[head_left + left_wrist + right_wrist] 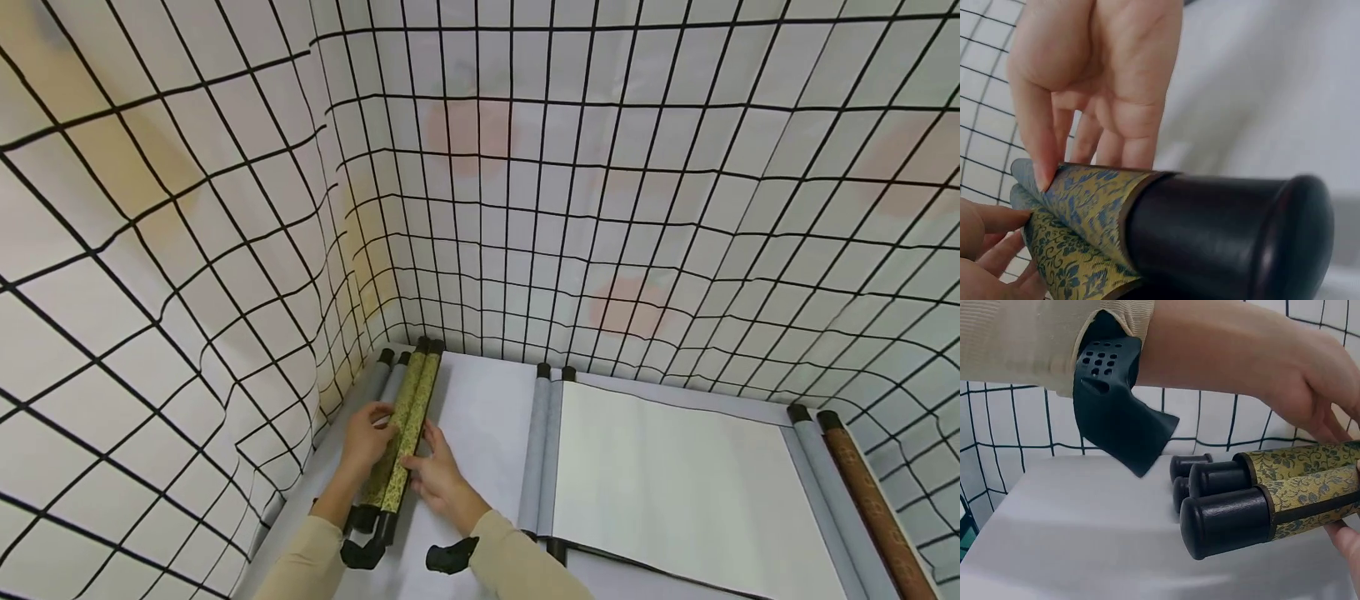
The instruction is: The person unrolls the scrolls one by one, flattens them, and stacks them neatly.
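Observation:
A rolled scroll in gold brocade (426,387), its two rolls side by side, slants away from me at the left of the white surface. Black knobs (1229,515) cap its near ends. My left hand (365,437) grips the left roll, fingertips on the brocade. On the other side, my right hand (438,471) holds the right roll between thumb and fingers. The left wrist view has my right thumb and my left fingertips (1016,215) pinching the brocade near the seam between the rolls. In the right wrist view, a dark strip (1316,508) runs along the nearer roll.
Grey rolls (375,379) with dark ends lie left of the gold scroll. A partly unrolled scroll with a white sheet (675,475) between grey-blue rolls (534,458) lies at right. Beyond it is a brown patterned roll (873,500). Black wire mesh (510,217) encloses the surface.

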`<state>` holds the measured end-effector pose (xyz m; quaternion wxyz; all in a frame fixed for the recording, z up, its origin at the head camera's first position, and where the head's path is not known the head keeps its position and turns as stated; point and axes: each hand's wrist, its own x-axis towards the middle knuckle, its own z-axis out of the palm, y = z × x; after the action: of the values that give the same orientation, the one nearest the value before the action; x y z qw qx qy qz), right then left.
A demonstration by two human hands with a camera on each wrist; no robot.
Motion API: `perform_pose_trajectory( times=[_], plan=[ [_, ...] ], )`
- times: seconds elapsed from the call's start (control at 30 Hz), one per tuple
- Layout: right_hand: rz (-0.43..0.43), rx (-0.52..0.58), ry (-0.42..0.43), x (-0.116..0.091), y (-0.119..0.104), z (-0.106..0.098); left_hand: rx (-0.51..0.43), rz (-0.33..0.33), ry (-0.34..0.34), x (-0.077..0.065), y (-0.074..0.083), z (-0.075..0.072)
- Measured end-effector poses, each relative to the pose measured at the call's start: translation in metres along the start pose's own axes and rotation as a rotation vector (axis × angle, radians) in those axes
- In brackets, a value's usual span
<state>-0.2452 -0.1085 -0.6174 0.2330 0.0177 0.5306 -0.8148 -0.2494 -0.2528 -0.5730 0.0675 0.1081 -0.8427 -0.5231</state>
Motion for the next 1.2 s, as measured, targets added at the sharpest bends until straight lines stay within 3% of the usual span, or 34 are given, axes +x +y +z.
perform_pose_trajectory(
  times=[0.13, 0.33, 0.5, 0.9, 1.2],
  plan=[
    [-0.016, -0.028, -0.016, -0.006, -0.012, -0.008, -0.062, -0.044, -0.021, -0.001, 0.009, -0.003],
    [-0.029, -0.060, -0.030, -0.018, -0.032, -0.030, -0.259, -0.140, -0.167, 0.000, 0.018, 0.001],
    [-0.024, -0.045, -0.043, -0.029, -0.049, -0.047, -0.347, -0.166, -0.266, 0.002, 0.025, 0.013],
    [-0.108, -0.041, -0.053, -0.049, -0.087, -0.083, -0.550, -0.125, -0.270, -0.003, 0.055, 0.055],
    [-0.138, -0.166, 0.012, -0.058, -0.106, -0.105, -0.552, -0.101, -0.282, -0.005, 0.078, 0.076]
  ],
)
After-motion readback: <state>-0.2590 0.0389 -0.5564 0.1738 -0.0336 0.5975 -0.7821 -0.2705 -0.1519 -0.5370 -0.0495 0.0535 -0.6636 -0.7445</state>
